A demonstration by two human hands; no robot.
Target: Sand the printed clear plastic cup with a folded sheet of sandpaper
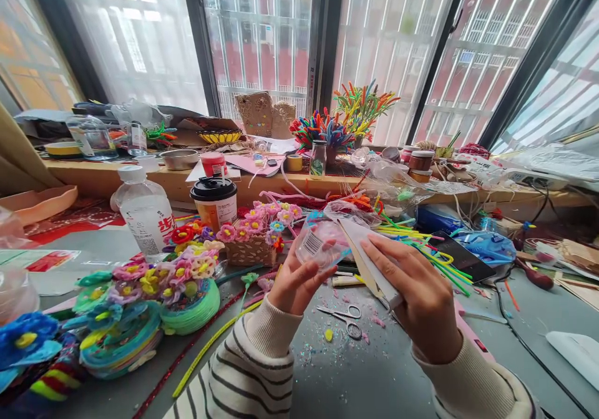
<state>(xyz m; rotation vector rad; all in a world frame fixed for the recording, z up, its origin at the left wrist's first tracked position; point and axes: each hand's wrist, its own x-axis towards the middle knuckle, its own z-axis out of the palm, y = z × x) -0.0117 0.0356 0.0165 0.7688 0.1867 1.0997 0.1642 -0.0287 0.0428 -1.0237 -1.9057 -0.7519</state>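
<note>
My left hand is closed around a clear plastic package with a barcode label and light blue marks. My right hand grips a flat white cardboard piece with a tan inner side, fingers across its top face. The two held things meet or overlap in the middle; whether they touch I cannot tell. Below them on the grey table lie small scissors with metal handles, among glitter and pink fluff. A small yellow bit rests beside the scissors.
To the left stand pipe-cleaner flowers, a water bottle and a lidded cup. Green and yellow pipe cleaners and a dark phone-like slab lie to the right. A black cable crosses the right side. The cluttered windowsill runs behind.
</note>
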